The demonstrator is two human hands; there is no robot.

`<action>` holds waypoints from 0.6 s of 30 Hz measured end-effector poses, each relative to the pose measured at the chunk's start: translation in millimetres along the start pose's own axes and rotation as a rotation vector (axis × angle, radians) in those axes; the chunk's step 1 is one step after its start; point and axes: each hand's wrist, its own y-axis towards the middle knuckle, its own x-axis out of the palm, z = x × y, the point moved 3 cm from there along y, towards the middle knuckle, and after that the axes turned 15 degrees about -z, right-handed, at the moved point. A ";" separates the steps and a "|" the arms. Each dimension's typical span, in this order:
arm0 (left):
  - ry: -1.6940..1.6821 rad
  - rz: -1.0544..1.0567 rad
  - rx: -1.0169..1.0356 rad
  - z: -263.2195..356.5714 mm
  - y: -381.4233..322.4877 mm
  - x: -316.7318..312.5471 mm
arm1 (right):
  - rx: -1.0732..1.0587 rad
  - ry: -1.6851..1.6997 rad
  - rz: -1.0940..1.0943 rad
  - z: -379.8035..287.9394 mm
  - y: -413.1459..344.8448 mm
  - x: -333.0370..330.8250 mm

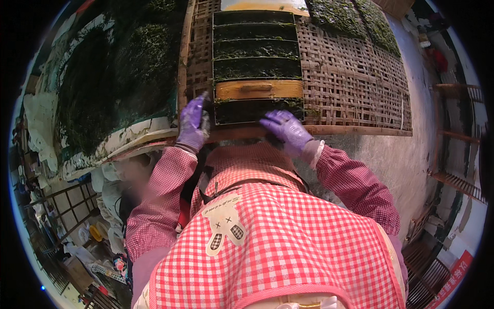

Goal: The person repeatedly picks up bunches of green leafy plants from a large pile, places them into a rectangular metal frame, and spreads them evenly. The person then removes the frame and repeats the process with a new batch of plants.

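Note:
In the head view my left hand [193,121], in a wet purple glove, hovers by the left side of a narrow metal frame [213,69]. Its fingers are blurred and point away from me; I see nothing held in it. My right hand [287,129], gloved alike, reaches with extended fingers over the near right corner of the frame. Dark green leafy matter [254,69], perhaps seaweed, fills several of the frame's compartments. One compartment shows a wooden block [225,90] with a handle. Below the frame lies a woven bamboo tray [347,77] with wooden edges.
A large heap of the same green matter [146,58] covers a surface on the left. Flattened green slabs [339,17] lie on the tray's far right. A pale board [266,4] adjoins the frame's far end. Slatted racks [459,185] stand at the right.

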 end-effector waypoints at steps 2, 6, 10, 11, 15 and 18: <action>-0.128 0.210 0.017 2.0 -10.8 -10.1 | -0.039 0.236 -0.025 -7.1 5.1 -0.7; 0.429 -0.026 0.043 6.2 -12.9 -6.0 | 0.064 0.214 0.070 -12.4 31.2 -27.4; 0.136 -0.007 -0.131 -14.6 3.8 -1.0 | -0.014 -0.005 0.089 -57.5 89.9 -38.3; 0.113 -0.010 -0.182 -19.3 8.5 -1.4 | -0.049 -0.065 0.165 -67.4 104.5 -41.4; 0.174 0.304 -0.052 -6.5 13.6 -16.0 | 0.003 -0.066 -0.017 -79.2 143.2 -34.7; 0.045 0.356 0.189 19.6 2.3 -29.5 | -0.191 0.118 0.191 -59.4 119.0 -41.7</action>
